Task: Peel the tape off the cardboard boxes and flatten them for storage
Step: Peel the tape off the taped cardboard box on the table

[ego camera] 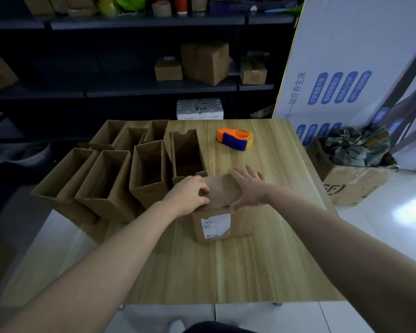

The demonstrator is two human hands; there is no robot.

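A small closed cardboard box (222,227) with a white shipping label on its near face stands on the wooden table (226,272). My left hand (190,193) is curled over the left part of its top, fingers gripping at the top surface. My right hand (249,186) lies on the right part of the top, fingers spread, thumb hooked over the near top edge. Whether any tape is pinched is hidden by the fingers. Several open, empty cardboard boxes (149,169) stand upright to the left and behind.
An orange-and-blue tape dispenser (234,138) lies at the table's far right. On the floor to the right, a cardboard box (353,186) holds crumpled material. A large white printed carton (346,63) leans behind it. Dark shelves (154,88) with boxes stand beyond the table.
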